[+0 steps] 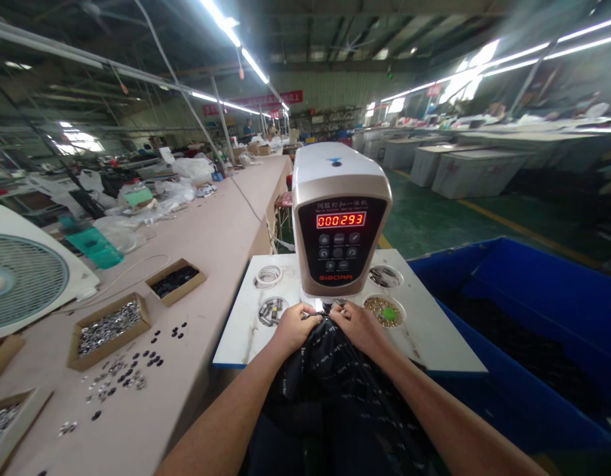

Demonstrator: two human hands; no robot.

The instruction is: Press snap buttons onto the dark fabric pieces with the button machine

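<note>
A white and gold button machine (pixel 341 218) stands in front of me, its red display reading 000293. Under its head, my left hand (pixel 299 325) pinches the edge of a black garment (pixel 330 357) printed with small white lettering. On the other side, my right hand (pixel 354 322) grips the same cloth edge with fingers closed. The cloth hangs down from both hands over my lap. What lies right at the machine's working point is hidden by the fingers and the cloth. Beside my right hand, a round well of brass-coloured snap parts (pixel 385 311) has a green piece in it.
The machine's white table (pixel 434 337) also has wells with metal parts (pixel 272 312). At left, a long bench (pixel 226 218) carries boxes of metal snaps (pixel 110 325), a box of black pieces (pixel 175 280), loose snaps and a fan (pixel 18 277). A blue bin (pixel 524 277) with dark cloth stands right.
</note>
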